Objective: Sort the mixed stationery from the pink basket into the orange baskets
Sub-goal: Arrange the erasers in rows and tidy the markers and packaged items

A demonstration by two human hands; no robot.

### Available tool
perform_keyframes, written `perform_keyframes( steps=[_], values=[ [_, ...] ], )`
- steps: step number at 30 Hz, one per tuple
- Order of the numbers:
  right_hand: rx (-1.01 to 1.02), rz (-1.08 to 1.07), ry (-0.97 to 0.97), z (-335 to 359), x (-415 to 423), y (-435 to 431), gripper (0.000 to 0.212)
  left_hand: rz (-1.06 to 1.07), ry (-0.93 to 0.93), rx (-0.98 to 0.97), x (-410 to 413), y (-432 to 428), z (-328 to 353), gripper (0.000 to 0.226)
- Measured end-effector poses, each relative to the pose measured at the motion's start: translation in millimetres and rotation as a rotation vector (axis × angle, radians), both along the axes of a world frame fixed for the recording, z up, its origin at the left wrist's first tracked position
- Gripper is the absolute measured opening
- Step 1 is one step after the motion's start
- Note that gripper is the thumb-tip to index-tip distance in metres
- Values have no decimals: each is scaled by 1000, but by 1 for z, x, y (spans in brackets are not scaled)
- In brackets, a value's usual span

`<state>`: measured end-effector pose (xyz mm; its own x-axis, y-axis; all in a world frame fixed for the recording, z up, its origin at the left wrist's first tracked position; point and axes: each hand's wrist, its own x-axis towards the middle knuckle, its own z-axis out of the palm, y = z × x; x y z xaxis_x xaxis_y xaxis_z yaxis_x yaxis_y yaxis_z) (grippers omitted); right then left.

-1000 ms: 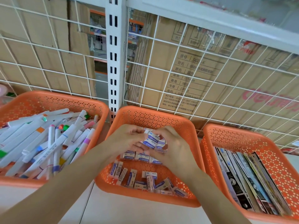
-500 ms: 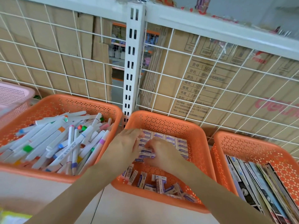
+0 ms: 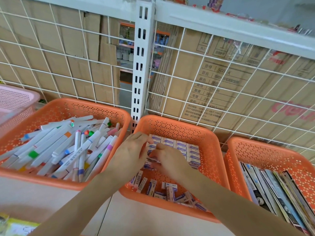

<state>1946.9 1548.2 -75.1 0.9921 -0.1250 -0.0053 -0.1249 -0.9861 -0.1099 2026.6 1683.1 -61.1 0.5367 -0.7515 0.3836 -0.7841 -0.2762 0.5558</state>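
- The left hand point(image 3: 131, 154) is laid with fingers fairly straight against the stacked erasers point(image 3: 192, 150).
- The right hand point(image 3: 168, 159) is bent over the same erasers, just beside the left; whether one is gripped cannot be told.
- Both are seen inside the middle orange basket point(image 3: 179, 123).
- In the left orange basket point(image 3: 64, 106) markers point(image 3: 68, 150) are piled; in the right orange basket point(image 3: 265, 147) booklets point(image 3: 272, 188) are stood.
- The pink basket point(image 3: 17, 97) is seen at the far left.

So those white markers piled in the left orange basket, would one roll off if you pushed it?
On a flat top, probably: the markers look round-barrelled and smooth. In the left orange basket they lie criss-crossed, so a pushed one would likely just nudge its neighbours. They look like stiff plastic, so one should lift without bending.
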Motion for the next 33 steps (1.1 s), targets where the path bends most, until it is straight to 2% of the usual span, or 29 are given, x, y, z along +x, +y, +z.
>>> perform_keyframes(
  steps=[5,17,19,22,24,33],
  values=[
    [-3,39,8,-2,-1,3,25,-1,22,-6,1,0,-1,22],
    [78,-34,-27,-15,3,4,19,0,41,-31,3,0,-3,21],
    [107,-23,-3,-14,2,3,23,2,47,-33,3,0,-3,21],
    [164,-57,-71,-11,0,3,23,-6,57,-37,3,1,-3,20],
    [147,-85,-127,-11,0,1,22,-4,57,-41,3,1,-3,19],
    [85,-105,-85,-12,6,0,18,-10,62,-39,4,1,-5,21]
  ],
)
